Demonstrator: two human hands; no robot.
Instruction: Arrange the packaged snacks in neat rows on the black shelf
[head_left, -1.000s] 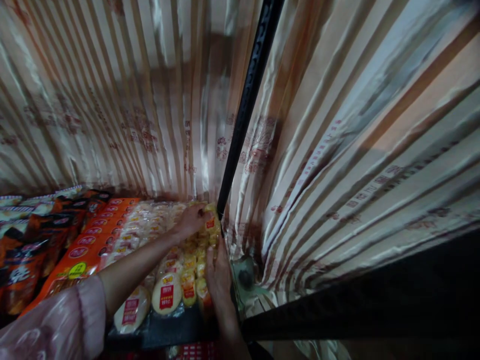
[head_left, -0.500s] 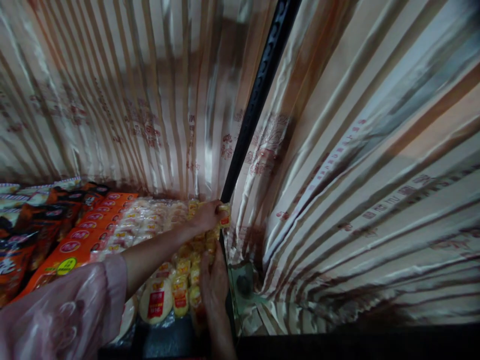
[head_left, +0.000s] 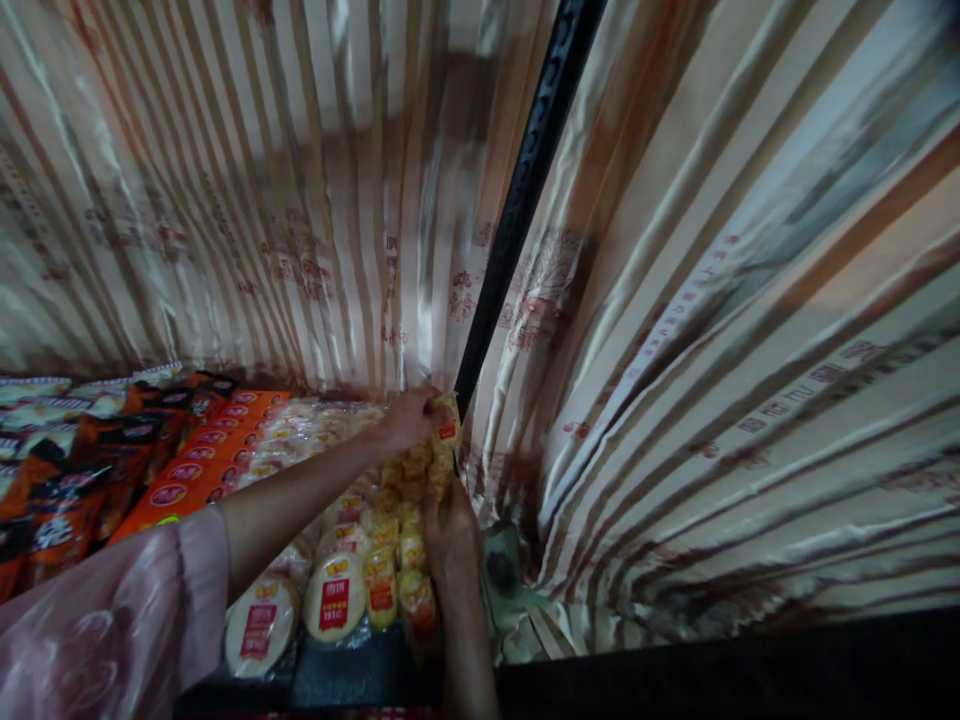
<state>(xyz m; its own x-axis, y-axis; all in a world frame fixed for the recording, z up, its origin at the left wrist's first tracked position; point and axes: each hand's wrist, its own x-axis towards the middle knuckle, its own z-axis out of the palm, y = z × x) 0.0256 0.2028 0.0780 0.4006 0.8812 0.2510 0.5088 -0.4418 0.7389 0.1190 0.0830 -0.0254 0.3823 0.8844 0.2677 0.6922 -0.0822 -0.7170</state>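
My left hand (head_left: 415,418) reaches in from the left at the far right corner of the shelf. Its fingers are closed on a small clear-wrapped yellow snack packet (head_left: 446,428) with a red label, held upright. Just below, my right hand (head_left: 454,535) lies along the right side of the row of small yellow snack packets (head_left: 382,580). Its thumb is apart from the fingers, and the fingertips touch the packets; the hand partly hides that row. Left of these are rows of round white rice crackers (head_left: 336,597) in clear wrappers with red labels.
Orange packs (head_left: 196,455) and dark orange bags (head_left: 67,525) stand further left. Pleated, printed sheeting (head_left: 337,200) hangs behind and to the right. A black slotted post (head_left: 517,210) rises at the corner. A dark shelf edge (head_left: 360,680) runs along the front.
My left hand has raised the small packet slightly, and it now stands more upright. My right hand has moved up and forward along the row. The view has shifted a little to the left.
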